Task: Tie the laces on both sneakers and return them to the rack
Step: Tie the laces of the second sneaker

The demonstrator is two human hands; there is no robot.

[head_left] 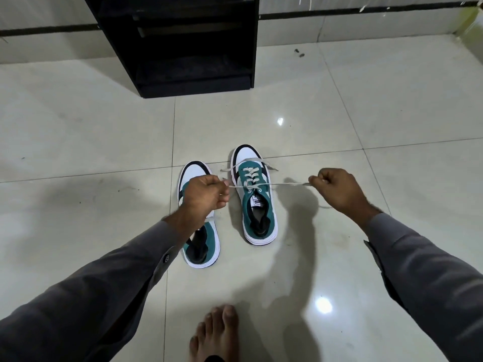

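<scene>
Laces (271, 184) on the right sneaker (254, 194), near the rack (183, 43), are soft and limp; grip near the ends. Left hand (206, 195) and right hand (337, 188) each pinch one end, pulling taut.

Both arms reach forward in grey sleeves. The left hand (206, 194) and right hand (337, 189) are fisted, fingers curled, held level and well apart. A bare foot (217, 335) shows below.

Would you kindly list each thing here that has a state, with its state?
Right sneaker: upright on floor, lace pulled taut sideways.
Left sneaker: upright on floor, partly hidden.
Left hand: pinches lace.
Right hand: pinches lace.
Rack: shelves look bare.
</scene>
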